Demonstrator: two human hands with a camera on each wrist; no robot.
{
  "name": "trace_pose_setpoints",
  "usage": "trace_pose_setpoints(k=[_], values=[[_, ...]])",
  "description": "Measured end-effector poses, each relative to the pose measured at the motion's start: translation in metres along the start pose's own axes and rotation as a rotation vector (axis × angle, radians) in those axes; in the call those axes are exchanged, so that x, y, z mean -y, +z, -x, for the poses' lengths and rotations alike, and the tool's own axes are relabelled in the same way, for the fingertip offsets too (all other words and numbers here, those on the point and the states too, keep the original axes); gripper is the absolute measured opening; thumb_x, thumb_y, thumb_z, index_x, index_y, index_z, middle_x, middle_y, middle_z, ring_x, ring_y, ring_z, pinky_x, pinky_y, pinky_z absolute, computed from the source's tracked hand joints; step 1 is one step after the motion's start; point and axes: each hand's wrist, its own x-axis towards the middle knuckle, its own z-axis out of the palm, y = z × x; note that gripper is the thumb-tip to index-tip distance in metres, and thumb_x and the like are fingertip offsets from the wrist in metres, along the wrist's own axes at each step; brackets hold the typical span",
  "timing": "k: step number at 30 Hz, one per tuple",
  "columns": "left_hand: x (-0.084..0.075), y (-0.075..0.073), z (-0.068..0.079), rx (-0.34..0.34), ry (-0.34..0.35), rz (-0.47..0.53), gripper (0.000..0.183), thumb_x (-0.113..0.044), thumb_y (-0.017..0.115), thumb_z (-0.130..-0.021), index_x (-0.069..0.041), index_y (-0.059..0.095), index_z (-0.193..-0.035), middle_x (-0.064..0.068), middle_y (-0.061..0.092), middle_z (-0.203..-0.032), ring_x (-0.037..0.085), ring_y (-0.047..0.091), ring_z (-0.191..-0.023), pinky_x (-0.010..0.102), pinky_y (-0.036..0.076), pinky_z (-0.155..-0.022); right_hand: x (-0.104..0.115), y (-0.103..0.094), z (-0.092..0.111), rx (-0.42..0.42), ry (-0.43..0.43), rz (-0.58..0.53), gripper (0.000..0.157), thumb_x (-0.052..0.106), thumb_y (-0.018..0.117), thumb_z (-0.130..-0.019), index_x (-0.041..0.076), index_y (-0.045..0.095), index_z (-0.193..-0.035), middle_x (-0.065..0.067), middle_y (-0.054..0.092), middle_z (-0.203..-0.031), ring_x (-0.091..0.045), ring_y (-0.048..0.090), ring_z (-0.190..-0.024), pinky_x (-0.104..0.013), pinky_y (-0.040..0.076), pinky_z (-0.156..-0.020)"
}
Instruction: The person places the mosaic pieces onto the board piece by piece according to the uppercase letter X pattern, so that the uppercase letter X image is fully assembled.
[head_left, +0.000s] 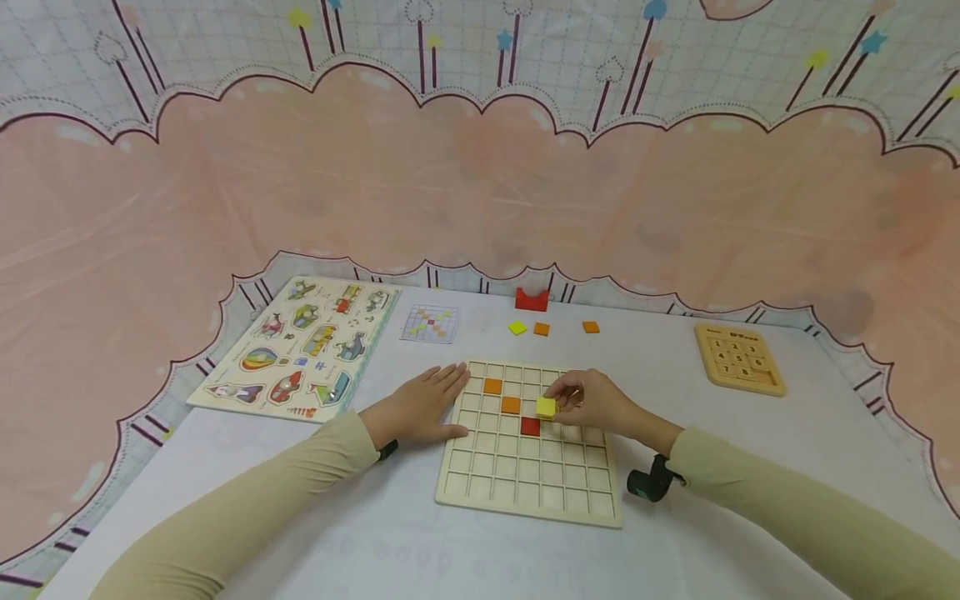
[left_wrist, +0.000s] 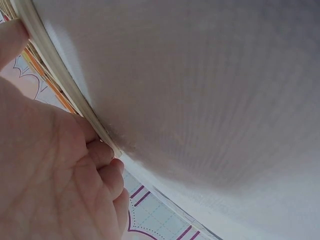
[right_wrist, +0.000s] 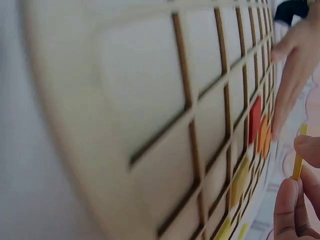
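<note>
A wooden grid board [head_left: 528, 515] lies flat on the white table. My right hand [head_left: 596, 404] pinches a small yellow square tile [right_wrist: 300, 155] between thumb and fingers, just over the board. Set in the board's cells are a red tile [head_left: 530, 427], an upper orange tile [head_left: 492, 386] and a lower orange tile [head_left: 511, 405] in a diagonal line. Another yellow tile [right_wrist: 240, 181] shows in the board in the right wrist view; in the head view my right hand overlaps that side. My left hand [head_left: 420, 406] rests along the board's left edge, fingers extended and touching it.
Behind the board lie a loose yellow tile [head_left: 517, 328], orange tiles [head_left: 542, 329] and a red notched piece [head_left: 532, 300]. A printed pattern card [head_left: 430, 323] and a picture puzzle [head_left: 303, 350] are at the left. A wooden number puzzle [head_left: 738, 358] lies at the right.
</note>
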Motion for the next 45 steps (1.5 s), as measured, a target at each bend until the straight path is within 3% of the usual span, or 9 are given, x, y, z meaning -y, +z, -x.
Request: trace_pose_setpoints(k=[10,21,35,45], values=[[0.000,0.000,0.000,-0.001,-0.007,0.008,0.088,-0.060,0.041,-0.092,0.003,0.018,-0.149,0.018,0.018,-0.156,0.031,0.020,-0.145,0.044,0.019,-0.119,0.022,0.026,-0.008,0.104,-0.086,0.012,0.022,0.001,0.077,-0.073,0.001,0.070,-0.094,-0.007,0.065,-0.084,-0.007,0.055,-0.069,-0.017,0.052,-0.062],[-0.001,0.001,0.000,0.000,-0.018,0.012,0.088,-0.061,0.041,-0.092,0.002,0.018,-0.149,0.017,0.017,-0.157,0.030,0.019,-0.145,0.043,0.020,-0.119,0.030,0.041,-0.014,0.165,-0.035,0.049,0.022,0.004,0.081,-0.070,0.003,0.071,-0.090,-0.004,0.062,-0.078,-0.007,0.052,-0.067,-0.016,0.049,-0.058],[0.000,-0.001,-0.001,0.018,-0.027,0.016,0.088,-0.061,0.041,-0.092,0.001,0.016,-0.149,0.016,0.016,-0.157,0.029,0.018,-0.146,0.043,0.018,-0.119,0.030,0.041,-0.015,0.231,-0.028,0.101,0.020,0.010,0.080,-0.074,0.009,0.073,-0.093,0.003,0.064,-0.081,-0.008,0.053,-0.071,-0.017,0.048,-0.061],[0.000,0.000,-0.001,0.016,-0.017,0.008,0.088,-0.061,0.041,-0.092,0.001,0.016,-0.149,0.017,0.016,-0.157,0.029,0.018,-0.146,0.043,0.018,-0.119,0.023,0.026,-0.024,0.181,-0.042,0.029,0.024,0.008,0.079,-0.074,0.002,0.072,-0.096,-0.005,0.068,-0.084,-0.006,0.057,-0.071,-0.016,0.052,-0.064]])
